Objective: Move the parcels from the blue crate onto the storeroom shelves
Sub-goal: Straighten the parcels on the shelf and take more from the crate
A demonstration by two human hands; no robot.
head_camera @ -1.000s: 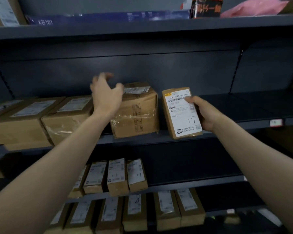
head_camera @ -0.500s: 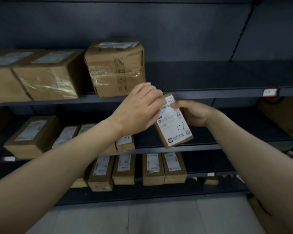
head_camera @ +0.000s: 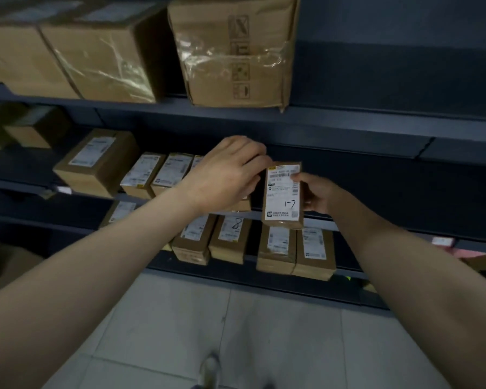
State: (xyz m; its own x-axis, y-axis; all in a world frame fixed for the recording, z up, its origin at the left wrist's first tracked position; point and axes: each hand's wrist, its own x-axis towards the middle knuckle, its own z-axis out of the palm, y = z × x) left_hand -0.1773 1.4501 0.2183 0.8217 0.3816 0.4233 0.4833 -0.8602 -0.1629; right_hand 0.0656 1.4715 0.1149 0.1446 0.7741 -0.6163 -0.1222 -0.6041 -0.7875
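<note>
Lowered, right hand (head_camera: 317,195) grips parcel (head_camera: 283,196); left hand (head_camera: 230,175) fingertips hidden, grip unclear.

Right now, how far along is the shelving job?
Done: small labelled parcels already line the middle shelf and the lower row. In hand: the right hand grips the parcel marked 1-7 upright at that shelf's front edge, with the left hand at its top corner. Left: setting it down. The blue crate is out of view, so the remaining count is unknown.
</note>
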